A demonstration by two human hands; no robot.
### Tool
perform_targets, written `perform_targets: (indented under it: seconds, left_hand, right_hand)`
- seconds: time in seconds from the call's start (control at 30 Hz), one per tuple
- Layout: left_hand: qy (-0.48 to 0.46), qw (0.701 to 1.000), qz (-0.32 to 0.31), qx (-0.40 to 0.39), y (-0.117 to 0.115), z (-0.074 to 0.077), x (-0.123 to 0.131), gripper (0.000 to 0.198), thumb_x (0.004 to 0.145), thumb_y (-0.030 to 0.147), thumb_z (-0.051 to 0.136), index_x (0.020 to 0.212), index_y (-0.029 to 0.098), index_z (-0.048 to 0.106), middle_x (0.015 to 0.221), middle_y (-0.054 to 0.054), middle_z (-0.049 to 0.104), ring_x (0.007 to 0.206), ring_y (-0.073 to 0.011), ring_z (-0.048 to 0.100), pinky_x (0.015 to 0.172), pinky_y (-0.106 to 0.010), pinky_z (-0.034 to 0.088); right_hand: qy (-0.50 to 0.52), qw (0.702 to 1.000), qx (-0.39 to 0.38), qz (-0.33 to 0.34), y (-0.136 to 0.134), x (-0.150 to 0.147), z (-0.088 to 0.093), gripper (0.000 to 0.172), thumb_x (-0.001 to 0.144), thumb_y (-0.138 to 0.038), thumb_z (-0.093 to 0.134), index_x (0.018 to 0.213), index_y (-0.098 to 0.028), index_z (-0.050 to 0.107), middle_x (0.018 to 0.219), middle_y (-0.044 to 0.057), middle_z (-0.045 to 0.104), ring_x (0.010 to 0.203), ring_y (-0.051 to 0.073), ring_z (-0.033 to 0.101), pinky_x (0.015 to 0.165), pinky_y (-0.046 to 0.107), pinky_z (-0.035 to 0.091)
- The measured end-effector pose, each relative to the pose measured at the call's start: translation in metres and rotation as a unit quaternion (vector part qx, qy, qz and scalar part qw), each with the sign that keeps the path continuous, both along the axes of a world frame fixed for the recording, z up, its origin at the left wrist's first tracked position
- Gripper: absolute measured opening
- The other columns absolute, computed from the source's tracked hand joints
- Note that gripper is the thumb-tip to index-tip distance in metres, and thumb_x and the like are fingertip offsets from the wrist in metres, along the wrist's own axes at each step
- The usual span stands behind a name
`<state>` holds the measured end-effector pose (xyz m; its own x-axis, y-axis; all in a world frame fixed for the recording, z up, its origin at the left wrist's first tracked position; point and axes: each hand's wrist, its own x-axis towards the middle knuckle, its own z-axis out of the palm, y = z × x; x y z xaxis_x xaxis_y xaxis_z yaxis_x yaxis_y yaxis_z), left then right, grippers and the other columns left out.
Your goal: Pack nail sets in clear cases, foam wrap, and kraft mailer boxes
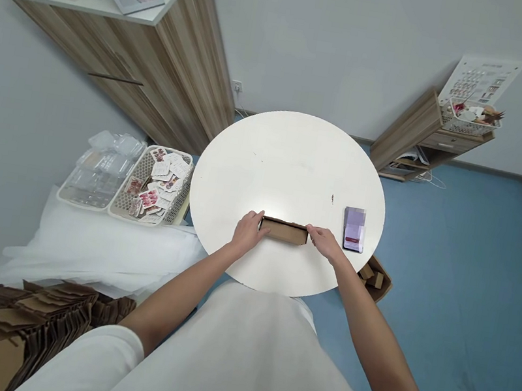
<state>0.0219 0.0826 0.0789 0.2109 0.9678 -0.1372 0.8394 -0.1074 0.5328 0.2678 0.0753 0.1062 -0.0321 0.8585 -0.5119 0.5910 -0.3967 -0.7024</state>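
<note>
"Where is the cardboard box point(286, 231)?"

"Over the near part of the round white table point(292, 151), its length running from left to right. I can't tell whether its underside touches the surface."

"And the hands?"

"Well apart, one at each end. The left hand point(248, 232) is clamped on the left end, thumb in front; the right hand point(325, 241) grips the right end by its upper corner with the fingertips."

"Anything else on the table?"

"A phone point(353, 230) near the right edge, screen up."

"Beyond the edges?"

"An open carton point(380, 295) of small brown pieces below the right edge, and a basket point(180, 199) of printed cards just past the left edge."
</note>
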Motion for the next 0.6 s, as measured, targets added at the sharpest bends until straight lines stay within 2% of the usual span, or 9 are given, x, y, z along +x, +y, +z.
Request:
perform_targets:
  seconds: [0.1,0.23,0.47,0.6]
  left_hand:
    - [-0.014,1.0,-0.005,0.016,0.0,0.0006,-0.0013,0.048,0.079,0.034,0.052,0.123,0.02,0.04,0.087,-0.005,0.053,0.08,-0.0191,0.051,0.071,-0.03,0.042]
    - [-0.031,0.999,-0.012,0.015,0.0006,0.0025,-0.0031,0.048,0.079,0.032,0.053,0.123,0.022,0.039,0.088,-0.004,0.054,0.079,-0.0182,0.052,0.07,-0.03,0.042]
    - [-0.03,0.999,-0.022,0.0,0.0029,0.0032,-0.0036,0.035,0.078,0.032,0.052,0.112,0.022,0.048,0.091,-0.004,0.055,0.077,-0.017,0.053,0.068,-0.029,0.043]
    - [-0.028,0.999,-0.02,-0.022,0.0048,0.0046,-0.0044,0.036,0.078,0.034,0.052,0.111,0.022,0.05,0.09,-0.004,0.055,0.075,-0.0174,0.054,0.068,-0.029,0.042]
  right_hand:
    - [0.001,1.0,-0.002,0.004,0.0002,-0.0019,0.0024,0.048,0.075,-0.063,0.034,0.053,-0.02,0.039,0.052,-0.002,0.037,0.054,0.012,0.036,0.05,0.023,0.027]
    - [0.009,1.0,-0.002,0.002,0.0004,-0.0041,0.006,0.048,0.073,-0.064,0.036,0.054,-0.02,0.041,0.055,-0.001,0.041,0.056,0.012,0.038,0.052,0.023,0.029]
    - [0.061,0.998,0.012,-0.022,-0.0014,-0.0067,0.0075,0.047,0.072,-0.063,0.04,0.058,-0.019,0.047,0.06,-0.001,0.047,0.057,0.011,0.04,0.054,0.023,0.033]
    - [0.079,0.996,0.014,-0.029,-0.0013,-0.0066,0.0033,0.044,0.074,-0.059,0.041,0.059,-0.019,0.052,0.063,-0.001,0.049,0.057,0.01,0.04,0.057,0.024,0.036]
